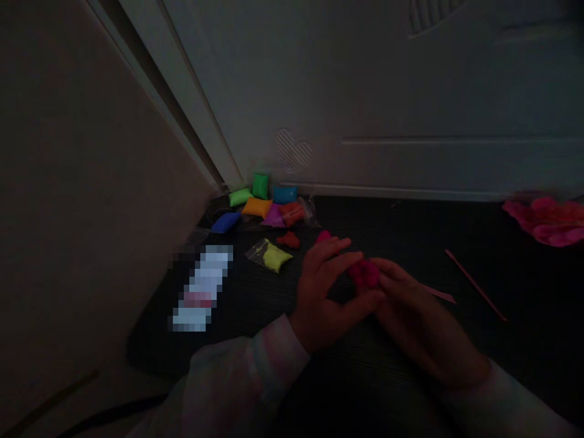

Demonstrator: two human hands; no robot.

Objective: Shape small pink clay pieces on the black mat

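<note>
A deep pink piece of modelling clay (365, 274), with a lumpy, petal-like surface, is between my two hands over the dark table. My left hand (326, 298) curves around it from the left, fingers reaching over and thumb along the near side. From the right, my right hand (420, 325) supports the piece at its fingertips. Another bit of the same pink (323, 236) shows beyond my left fingers; whether it joins the held piece is hidden. Left of my hands lie a red-brown clay lump (289, 240) and an opened bag of yellow-green clay (276, 255).
Colourful clay packets (258, 207) lie in clear plastic by the white panel (387, 103). A pixelated bright rectangle (203, 289) is at the left. To the right are a thin pink stick tool (477, 286), a flat pink tool (440, 294) and a pink petal-like object (547, 222).
</note>
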